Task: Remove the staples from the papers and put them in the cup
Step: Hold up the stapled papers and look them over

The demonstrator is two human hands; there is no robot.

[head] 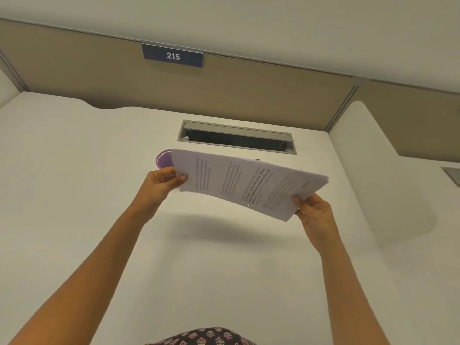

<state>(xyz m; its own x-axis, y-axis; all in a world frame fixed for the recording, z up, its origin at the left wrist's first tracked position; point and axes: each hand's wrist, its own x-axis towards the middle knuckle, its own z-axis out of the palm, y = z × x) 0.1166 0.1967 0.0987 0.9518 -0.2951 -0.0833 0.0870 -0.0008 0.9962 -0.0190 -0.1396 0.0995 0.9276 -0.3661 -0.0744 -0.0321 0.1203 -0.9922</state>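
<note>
A stack of printed white papers (245, 183) is held in the air above the white desk, tilted down to the right. My left hand (161, 185) grips its left edge, thumb on top. At the right near corner my right hand (313, 210) pinches the stack. A purple cup (163, 159) stands on the desk behind the papers' left end, mostly hidden by them. No staple or staple remover can be made out.
A grey cable slot (236, 136) with its lid raised is set in the white desk (74, 195) just beyond the papers. A beige partition (249, 90) with a "215" sign (172, 56) closes the back. A second desk section (398, 195) adjoins on the right.
</note>
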